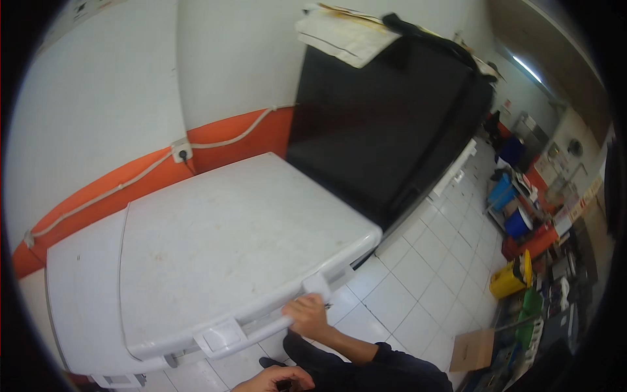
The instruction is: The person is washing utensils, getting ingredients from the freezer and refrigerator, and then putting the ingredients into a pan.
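A white chest freezer lid (235, 235) lies lowered in front of me. My right hand (307, 313) grips the white lid handle (267, 333) close to its right-hand mount. A small metal piece, possibly a key in the lock, shows just beside that hand. At the bottom edge of the picture, my left hand (274, 379) has its fingers curled, apart from the freezer. Whether it holds anything is unclear, since the frame cuts it off.
A tall black cabinet or appliance (372, 122) with papers (348, 36) on top adjoins the freezer. A wall socket (182, 151) holds a plug behind the lid. Along the right stand a cardboard box (471, 350), a yellow bin (509, 279) and a blue bucket (518, 223) on white floor tiles (392, 289).
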The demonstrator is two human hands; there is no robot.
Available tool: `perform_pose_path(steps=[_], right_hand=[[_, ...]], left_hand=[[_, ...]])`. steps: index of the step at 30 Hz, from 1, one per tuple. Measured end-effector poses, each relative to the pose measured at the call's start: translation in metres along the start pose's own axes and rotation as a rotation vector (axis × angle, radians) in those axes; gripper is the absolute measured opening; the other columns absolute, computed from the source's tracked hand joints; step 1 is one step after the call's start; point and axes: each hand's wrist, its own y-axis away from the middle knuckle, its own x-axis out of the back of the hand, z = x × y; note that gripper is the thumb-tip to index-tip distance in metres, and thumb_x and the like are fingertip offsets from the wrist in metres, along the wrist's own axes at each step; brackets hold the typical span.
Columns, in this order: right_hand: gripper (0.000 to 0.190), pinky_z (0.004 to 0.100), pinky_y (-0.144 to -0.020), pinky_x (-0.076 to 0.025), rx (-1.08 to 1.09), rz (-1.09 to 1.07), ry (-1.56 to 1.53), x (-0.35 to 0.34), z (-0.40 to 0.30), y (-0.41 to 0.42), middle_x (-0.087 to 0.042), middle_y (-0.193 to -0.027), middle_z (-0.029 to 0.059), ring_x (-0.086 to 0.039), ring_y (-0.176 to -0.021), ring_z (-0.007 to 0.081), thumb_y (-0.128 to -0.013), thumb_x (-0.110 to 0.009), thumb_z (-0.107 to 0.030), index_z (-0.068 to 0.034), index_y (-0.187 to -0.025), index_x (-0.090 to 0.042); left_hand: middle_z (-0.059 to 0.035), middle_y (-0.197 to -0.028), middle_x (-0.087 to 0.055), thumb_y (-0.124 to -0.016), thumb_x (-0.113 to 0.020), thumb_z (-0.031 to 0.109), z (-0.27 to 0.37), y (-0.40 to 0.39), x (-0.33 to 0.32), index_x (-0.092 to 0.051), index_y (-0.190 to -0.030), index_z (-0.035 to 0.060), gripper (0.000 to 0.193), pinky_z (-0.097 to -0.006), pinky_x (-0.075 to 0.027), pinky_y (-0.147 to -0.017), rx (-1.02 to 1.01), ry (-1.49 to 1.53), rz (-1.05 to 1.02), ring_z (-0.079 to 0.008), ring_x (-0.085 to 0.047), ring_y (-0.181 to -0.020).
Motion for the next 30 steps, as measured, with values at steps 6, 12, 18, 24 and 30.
perform_pose_path(steps=[6, 12, 18, 24, 30], right_hand=[[0.027, 0.0388, -0.083, -0.034, -0.193, -0.05, -0.381, 0.014, 0.106, 0.026, -0.057, -0.092, 0.0067, -0.051, -0.093, 0.0265, -0.065, -0.066, -0.014, -0.01, -0.09, -0.056], [0.083, 0.0469, -0.099, -0.018, -0.636, 0.568, 0.159, 0.11, 0.279, -0.037, -0.016, -0.131, 0.0271, -0.02, -0.121, 0.041, -0.059, -0.065, -0.008, 0.0, -0.128, -0.019], [0.091, 0.052, -0.099, -0.014, -0.503, 0.503, -0.021, 0.092, 0.305, -0.031, -0.009, -0.13, 0.0337, -0.013, -0.121, 0.0481, -0.057, -0.064, -0.001, 0.004, -0.13, -0.01], [0.087, 0.0524, -0.098, -0.015, -0.497, 0.505, -0.227, 0.139, 0.315, 0.014, -0.008, -0.131, 0.0325, -0.013, -0.122, 0.0467, -0.058, -0.063, 0.001, 0.003, -0.129, -0.012], [0.072, 0.0416, -0.099, -0.019, -1.078, 0.201, -0.826, 0.225, 0.336, 0.171, -0.044, -0.114, 0.019, -0.04, -0.109, 0.0293, -0.061, -0.065, -0.008, 0.006, -0.121, -0.029]], left_hand=[[-0.0057, -0.091, -0.053, -0.077, -0.057, 0.042, -0.047, -0.007, -0.011, -0.049, -0.106, 0.0012, 0.051, -0.0248, -0.041, -0.062, 0.318, -0.316, 0.109, -0.014, -0.051, -0.078], [-0.009, -0.09, -0.055, -0.075, -0.064, 0.033, -0.064, -0.121, -0.062, -0.046, -0.113, 0.0001, 0.053, -0.0292, -0.041, -0.059, 0.05, -0.051, -0.313, -0.0186, -0.052, -0.074], [-0.0107, -0.086, -0.055, -0.073, -0.066, 0.036, -0.234, -0.19, -0.068, -0.046, -0.113, -0.0013, 0.059, -0.0312, -0.041, -0.058, 0.051, -0.389, -0.536, -0.0218, -0.053, -0.072], [-0.0134, -0.072, -0.049, -0.079, -0.058, 0.02, -0.117, -0.308, -0.141, -0.048, -0.066, 0.0026, 0.025, -0.0389, -0.035, -0.071, 0.174, 0.118, -0.023, -0.0293, -0.047, -0.072], [-0.014, -0.075, -0.053, -0.071, -0.065, 0.042, -0.196, -0.399, -0.124, -0.054, -0.085, 0.003, 0.043, -0.0381, -0.041, -0.058, -0.416, -0.068, -0.696, -0.0306, -0.053, -0.069]])
